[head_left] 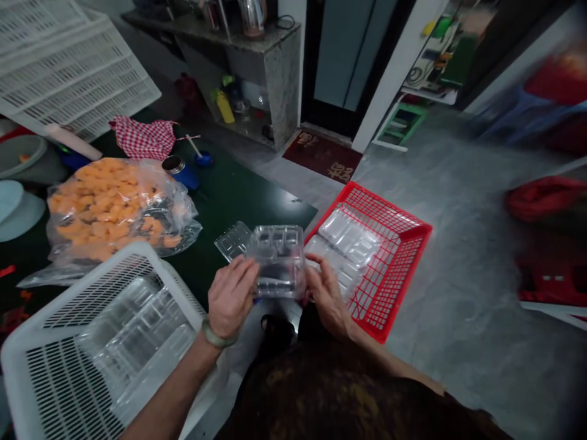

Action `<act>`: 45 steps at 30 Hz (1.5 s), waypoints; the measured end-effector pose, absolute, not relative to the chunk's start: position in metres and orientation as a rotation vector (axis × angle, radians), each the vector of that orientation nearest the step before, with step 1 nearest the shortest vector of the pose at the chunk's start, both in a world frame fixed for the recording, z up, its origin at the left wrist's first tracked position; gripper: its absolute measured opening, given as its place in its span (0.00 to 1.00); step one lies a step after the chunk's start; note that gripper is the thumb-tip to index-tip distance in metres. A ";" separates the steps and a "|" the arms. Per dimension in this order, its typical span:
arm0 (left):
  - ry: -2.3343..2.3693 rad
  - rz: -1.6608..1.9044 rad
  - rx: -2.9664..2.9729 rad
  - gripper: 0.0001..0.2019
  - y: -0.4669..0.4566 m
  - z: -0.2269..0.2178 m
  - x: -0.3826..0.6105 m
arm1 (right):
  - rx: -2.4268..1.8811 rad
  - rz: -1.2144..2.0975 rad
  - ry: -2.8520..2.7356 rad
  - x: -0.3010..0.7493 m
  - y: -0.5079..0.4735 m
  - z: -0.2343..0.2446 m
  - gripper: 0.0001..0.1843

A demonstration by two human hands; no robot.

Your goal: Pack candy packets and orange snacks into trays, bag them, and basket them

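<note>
Between my two hands is a clear plastic tray (pixel 277 263) with moulded compartments. My left hand (pixel 233 294) grips its left side, a bangle on that wrist. On the opposite side, the fingers of my right hand (pixel 326 292) are curled against the tray's edge. Another clear plastic piece (pixel 233 240) lies on the dark green table just beyond my left hand. To the left, a white basket (pixel 151 260) contains several clear trays (pixel 142 336). At my right, a red basket (pixel 424 231) holds more clear plastic trays (pixel 351 235).
On the table (pixel 229 189) lie a plastic bag of orange pieces (pixel 105 208), a blue flask (pixel 183 173) and a red checked cloth (pixel 144 137). White crates (pixel 92 67) lean at the back left. A doormat (pixel 323 156) lies before the door.
</note>
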State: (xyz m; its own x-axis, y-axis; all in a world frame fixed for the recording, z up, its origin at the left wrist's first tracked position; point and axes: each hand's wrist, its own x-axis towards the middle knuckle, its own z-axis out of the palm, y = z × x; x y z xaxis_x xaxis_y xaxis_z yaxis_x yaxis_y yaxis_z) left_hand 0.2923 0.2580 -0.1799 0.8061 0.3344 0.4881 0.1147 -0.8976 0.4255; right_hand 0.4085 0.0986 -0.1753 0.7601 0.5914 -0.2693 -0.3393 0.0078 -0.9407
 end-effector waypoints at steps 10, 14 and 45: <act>0.798 0.251 1.311 0.14 0.187 -0.172 0.454 | -1.632 0.473 -0.172 0.569 -0.019 -0.204 0.27; 0.874 0.122 1.487 0.10 0.160 -0.216 0.502 | -1.514 0.371 0.043 0.577 -0.037 -0.233 0.23; 0.476 -0.022 2.365 0.17 0.198 -0.333 0.599 | -2.669 0.309 -1.560 0.651 -0.059 -0.331 0.36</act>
